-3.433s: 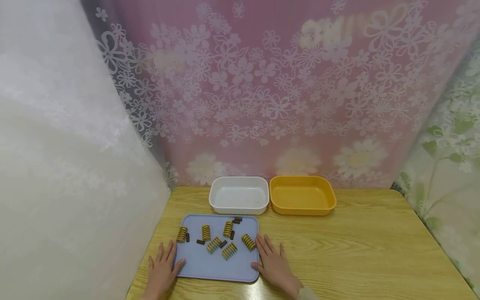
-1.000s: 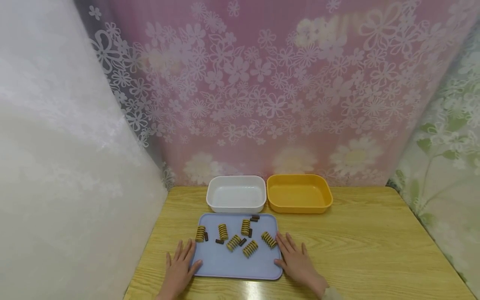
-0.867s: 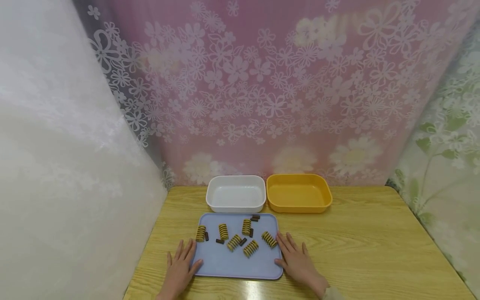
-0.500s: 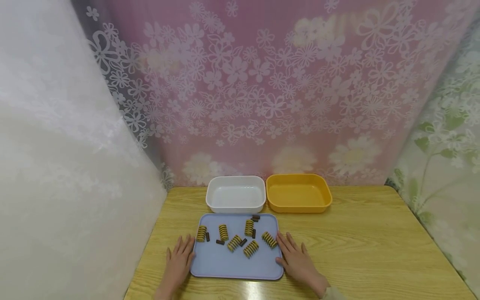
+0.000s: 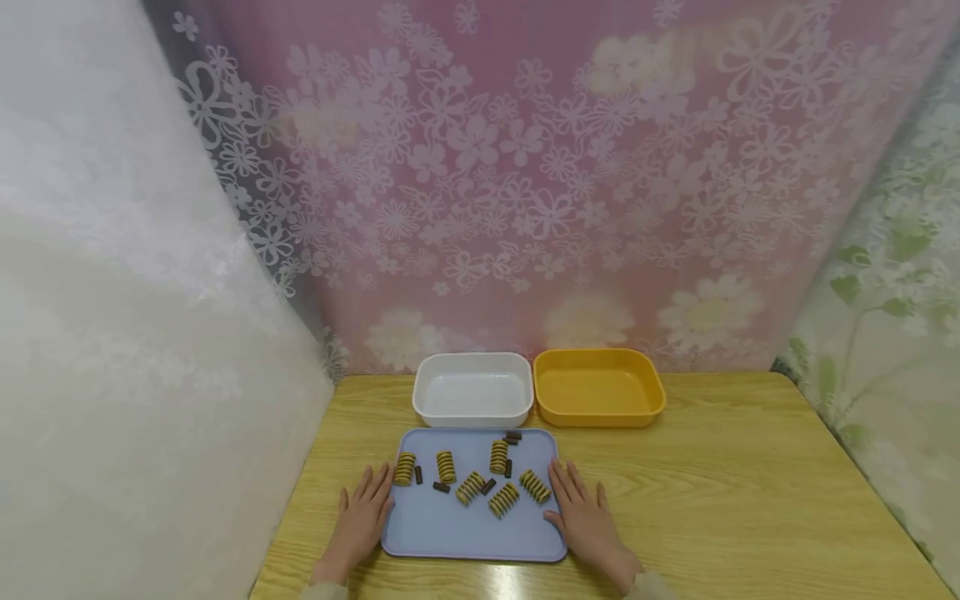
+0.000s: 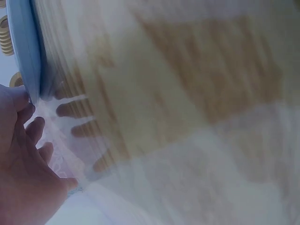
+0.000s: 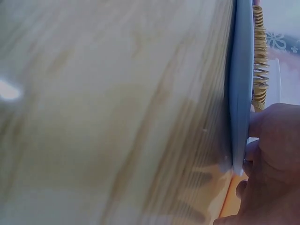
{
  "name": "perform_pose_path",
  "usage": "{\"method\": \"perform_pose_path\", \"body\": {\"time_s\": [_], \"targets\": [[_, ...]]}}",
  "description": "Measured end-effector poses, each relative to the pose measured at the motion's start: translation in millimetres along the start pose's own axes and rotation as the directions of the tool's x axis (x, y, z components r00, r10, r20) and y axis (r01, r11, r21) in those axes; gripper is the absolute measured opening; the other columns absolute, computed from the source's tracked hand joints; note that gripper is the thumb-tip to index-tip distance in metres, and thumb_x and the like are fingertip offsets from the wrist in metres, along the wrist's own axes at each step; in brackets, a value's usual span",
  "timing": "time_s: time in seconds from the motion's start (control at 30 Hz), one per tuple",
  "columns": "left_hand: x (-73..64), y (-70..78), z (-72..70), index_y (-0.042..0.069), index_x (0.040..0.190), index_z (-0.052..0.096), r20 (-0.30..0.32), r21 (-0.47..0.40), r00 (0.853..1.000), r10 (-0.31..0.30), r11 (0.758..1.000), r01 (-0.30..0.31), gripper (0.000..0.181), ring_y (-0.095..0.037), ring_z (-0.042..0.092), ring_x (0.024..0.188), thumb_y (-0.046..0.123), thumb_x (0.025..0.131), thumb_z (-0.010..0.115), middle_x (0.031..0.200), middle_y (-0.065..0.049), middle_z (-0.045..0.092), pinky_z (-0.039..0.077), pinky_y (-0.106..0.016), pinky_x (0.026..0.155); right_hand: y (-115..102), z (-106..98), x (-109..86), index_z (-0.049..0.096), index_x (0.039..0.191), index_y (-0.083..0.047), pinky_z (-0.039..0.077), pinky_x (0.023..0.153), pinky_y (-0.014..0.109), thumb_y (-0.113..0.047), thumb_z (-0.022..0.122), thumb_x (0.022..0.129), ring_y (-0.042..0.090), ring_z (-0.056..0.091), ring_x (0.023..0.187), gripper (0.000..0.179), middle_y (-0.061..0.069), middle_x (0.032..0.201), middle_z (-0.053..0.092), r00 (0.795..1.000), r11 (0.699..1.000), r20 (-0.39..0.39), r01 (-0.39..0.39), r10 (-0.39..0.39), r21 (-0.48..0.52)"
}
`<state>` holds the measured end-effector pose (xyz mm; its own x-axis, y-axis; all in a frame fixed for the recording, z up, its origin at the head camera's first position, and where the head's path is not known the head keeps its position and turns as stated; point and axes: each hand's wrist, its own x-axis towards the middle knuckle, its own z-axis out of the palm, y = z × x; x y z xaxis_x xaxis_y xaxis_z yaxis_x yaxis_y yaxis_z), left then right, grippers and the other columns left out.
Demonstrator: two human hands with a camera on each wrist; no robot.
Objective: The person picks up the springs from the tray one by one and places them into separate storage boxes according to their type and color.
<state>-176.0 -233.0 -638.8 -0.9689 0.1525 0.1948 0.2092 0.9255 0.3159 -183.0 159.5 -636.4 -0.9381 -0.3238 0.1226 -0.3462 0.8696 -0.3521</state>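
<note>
A pale blue tray [image 5: 474, 533] lies on the table with my hands at its two sides. My left hand [image 5: 360, 518] touches the left rim, fingers extended. Against the right rim rests my right hand [image 5: 588, 518], also with straight fingers, its thumb by the tray's edge. Several yellow coil springs [image 5: 503, 500] lie scattered over the tray's far half, one spring [image 5: 535, 487] close to my right fingers. Between them are several short dark brown cylinders [image 5: 441, 487]. Both wrist views show the tray's side beside the fingers, with part of each hand cut off.
Behind the tray a white bin [image 5: 474, 417] and a yellow bin [image 5: 600, 417] stand side by side. The wood-grain table [image 5: 735, 492] stretches off to the right. A pale curtain [image 5: 187, 375] hangs close on the left, a pink floral one [image 5: 480, 208] behind.
The tray and both hands have shifted right since the oldest frame, the springs with them. Over the last second my left thumb has come off the tray's surface; the right hand has moved slightly left.
</note>
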Motion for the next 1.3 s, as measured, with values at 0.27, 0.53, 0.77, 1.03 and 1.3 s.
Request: {"method": "perform_pose_path", "body": {"time_s": [0.27, 0.53, 0.77, 1.03, 1.3], "targets": [[-0.2, 4.7, 2.7, 0.007, 0.149, 0.050, -0.024, 0.023, 0.998, 0.054, 0.998, -0.054, 0.049, -0.045, 0.041, 0.141, 0.019, 0.102, 0.057, 0.152, -0.014, 0.050, 0.027, -0.081, 0.102, 4.2, -1.8, -6.6, 0.039, 0.154, -0.003, 0.022, 0.106, 0.080, -0.033, 0.064, 0.097, 0.039, 0.030, 0.148, 0.070, 0.012, 0.162, 0.034, 1.000, 1.000, -0.016, -0.022, 0.021, -0.014], [-2.1, 12.9, 7.9, 0.008, 0.152, 0.047, 0.014, 0.055, 0.999, 0.033, 0.998, -0.034, 0.051, -0.041, 0.038, 0.144, 0.022, 0.103, 0.054, 0.155, -0.011, 0.047, 0.025, -0.079, 0.105, 13.0, -9.6, -11.3, 0.043, 0.153, -0.006, 0.024, 0.108, 0.078, -0.035, 0.065, 0.096, 0.037, 0.033, 0.148, 0.068, 0.009, 0.161, 0.037, 0.999, 0.999, -0.031, -0.014, 0.013, -0.032], [-2.5, 20.3, 10.0, 0.006, 0.153, 0.044, 0.040, 0.034, 0.999, 0.038, 0.999, -0.039, 0.053, -0.041, 0.037, 0.145, 0.024, 0.104, 0.054, 0.156, -0.011, 0.046, 0.024, -0.079, 0.107, 24.5, -10.3, -16.9, 0.042, 0.154, -0.009, 0.022, 0.109, 0.077, -0.041, 0.065, 0.095, 0.035, 0.033, 0.148, 0.071, 0.007, 0.162, 0.036, 0.999, 0.999, -0.041, -0.020, 0.018, -0.043], [-3.6, 30.2, 11.2, 0.004, 0.153, 0.043, 0.051, 0.028, 0.997, 0.066, 0.997, -0.068, 0.054, -0.041, 0.037, 0.145, 0.023, 0.104, 0.054, 0.156, -0.011, 0.045, 0.023, -0.078, 0.108, 31.9, -14.9, -24.0, 0.042, 0.155, -0.009, 0.021, 0.109, 0.078, -0.039, 0.063, 0.098, 0.036, 0.031, 0.149, 0.068, 0.006, 0.162, 0.036, 0.999, 0.999, -0.045, -0.017, 0.015, -0.037], [-2.9, 39.5, 13.3, 0.005, 0.154, 0.040, 0.069, 0.003, 0.995, 0.074, 0.997, -0.074, 0.055, -0.041, 0.034, 0.146, 0.024, 0.104, 0.053, 0.158, -0.012, 0.043, 0.020, -0.077, 0.110, 41.5, -18.6, -28.7, 0.043, 0.154, -0.011, 0.022, 0.108, 0.078, -0.040, 0.064, 0.097, 0.037, 0.032, 0.148, 0.067, 0.005, 0.162, 0.038, 0.999, 0.999, -0.044, -0.019, 0.017, -0.049]]}}
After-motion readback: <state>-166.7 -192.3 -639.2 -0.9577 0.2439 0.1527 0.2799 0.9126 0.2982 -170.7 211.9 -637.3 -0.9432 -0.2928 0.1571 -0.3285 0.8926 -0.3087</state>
